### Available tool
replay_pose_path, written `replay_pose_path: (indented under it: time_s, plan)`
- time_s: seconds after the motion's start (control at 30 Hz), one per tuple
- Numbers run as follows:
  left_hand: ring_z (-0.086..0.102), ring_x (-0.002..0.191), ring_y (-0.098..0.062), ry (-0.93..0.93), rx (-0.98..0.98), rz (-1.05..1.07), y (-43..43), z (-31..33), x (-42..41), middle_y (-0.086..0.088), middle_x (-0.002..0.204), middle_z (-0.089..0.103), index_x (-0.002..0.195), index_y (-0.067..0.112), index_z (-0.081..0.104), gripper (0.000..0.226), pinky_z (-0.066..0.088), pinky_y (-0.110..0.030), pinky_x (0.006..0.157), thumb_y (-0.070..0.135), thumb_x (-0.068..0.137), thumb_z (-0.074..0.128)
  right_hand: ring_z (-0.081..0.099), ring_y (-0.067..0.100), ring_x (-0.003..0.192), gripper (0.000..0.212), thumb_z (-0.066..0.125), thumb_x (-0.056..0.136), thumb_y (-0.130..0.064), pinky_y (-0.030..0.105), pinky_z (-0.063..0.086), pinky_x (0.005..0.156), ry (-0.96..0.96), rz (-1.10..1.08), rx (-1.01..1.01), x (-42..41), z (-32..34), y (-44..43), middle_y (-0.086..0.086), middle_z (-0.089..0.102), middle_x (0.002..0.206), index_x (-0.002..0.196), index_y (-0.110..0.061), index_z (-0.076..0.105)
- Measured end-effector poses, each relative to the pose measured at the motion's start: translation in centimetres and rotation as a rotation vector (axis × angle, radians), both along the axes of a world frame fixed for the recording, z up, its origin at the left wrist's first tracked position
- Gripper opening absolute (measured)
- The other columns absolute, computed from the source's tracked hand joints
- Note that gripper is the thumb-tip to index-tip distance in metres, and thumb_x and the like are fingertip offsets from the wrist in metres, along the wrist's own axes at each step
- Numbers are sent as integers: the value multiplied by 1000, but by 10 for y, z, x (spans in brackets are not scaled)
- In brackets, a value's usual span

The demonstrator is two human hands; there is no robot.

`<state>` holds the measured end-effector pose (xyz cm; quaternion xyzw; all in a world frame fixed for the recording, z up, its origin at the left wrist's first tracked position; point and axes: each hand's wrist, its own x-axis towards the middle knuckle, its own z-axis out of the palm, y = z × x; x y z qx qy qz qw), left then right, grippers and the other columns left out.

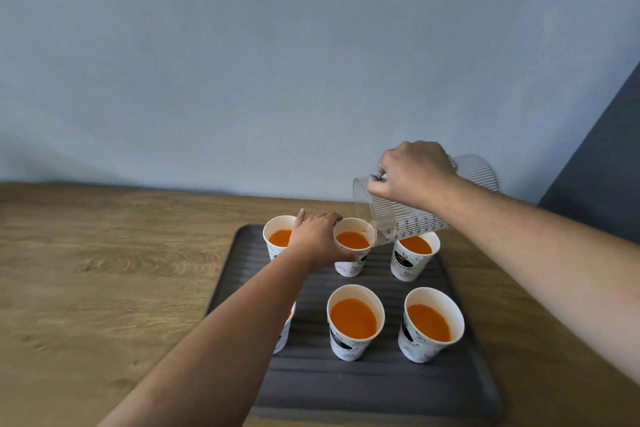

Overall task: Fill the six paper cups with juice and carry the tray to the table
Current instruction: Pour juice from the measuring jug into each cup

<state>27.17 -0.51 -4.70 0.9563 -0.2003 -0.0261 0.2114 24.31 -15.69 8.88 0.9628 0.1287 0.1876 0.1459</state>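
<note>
While the right hand (pixel 414 173) grips the clear jug (pixel 408 218) by its handle, tipped steeply w/ spout down at center-right of the frame, the spout sits just over the rim of the back-middle cup (pixel 353 248). Jug looks nearly empty; only a thin orange trace shows at the cup's rim. Left hand (pixel 318 239) is wrapped around that cup's left side, fingers closed on its wall, steadying it.

Six cups stand on the grey ribbed tray (pixel 346 388), lower center, in 2 rows of 3. Back row: left cup (pixel 277 236), partly behind the left hand, the held cup, and right cup (pixel 414 255), partly under the jug. Front row: middle cup (pixel 355 321), right cup (pixel 429 324), and a left one (pixel 285 329), mostly hidden by the left forearm. Orange juice shows in all; the hidden one shows only a sliver of orange. Tray rests on the wooden counter (pixel 104 270), against a pale blue wall (pixel 277 62).
</note>
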Motion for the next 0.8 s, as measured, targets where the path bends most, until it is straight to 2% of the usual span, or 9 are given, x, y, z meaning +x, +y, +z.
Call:
replay_pose_path:
  time_s: [0.1,0.2,0.33,0.5,0.63,0.8]
  plan:
    - [42,133,-19,4,6,-7,1,1,-1,4,138,53,136,25,43,76,-2,-50,117,62,74,66,49,23,61,36,45,88,-41,27,33,55,11,17,-27,0,-3,1,-1,47,57,71,-15,64]
    - [43,133,-19,8,5,-9,3,3,-2,5,137,54,135,25,44,74,-3,-52,116,64,75,63,44,19,54,38,44,89,-38,26,31,53,22,40,-62,0,-4,3,-3,41,52,59,-16,50]
    - [43,132,-18,14,4,-2,6,5,-3,5,136,55,135,25,45,72,-3,-51,116,64,76,61,44,21,56,41,42,87,-34,24,26,49,24,77,-100,-2,-6,5,-3,36,50,51,-18,34]
    - [45,131,-17,7,-5,-6,6,4,-3,5,135,56,135,26,45,70,-3,-51,116,62,78,61,45,25,54,35,43,86,-31,23,22,49,-26,146,-106,-4,-9,5,0,37,48,58,-11,48]
    - [45,131,-17,5,-5,0,6,3,-4,6,134,57,135,26,45,69,-3,-51,116,63,78,60,42,24,47,36,47,84,-30,22,22,48,-74,193,-111,-4,-9,5,2,44,48,54,-11,49]
    - [44,132,-18,4,5,8,5,4,-4,5,135,56,135,25,45,68,-3,-51,116,62,80,59,41,22,46,35,49,84,-30,20,21,47,-80,174,-98,-4,-7,4,-1,36,44,54,-12,50]
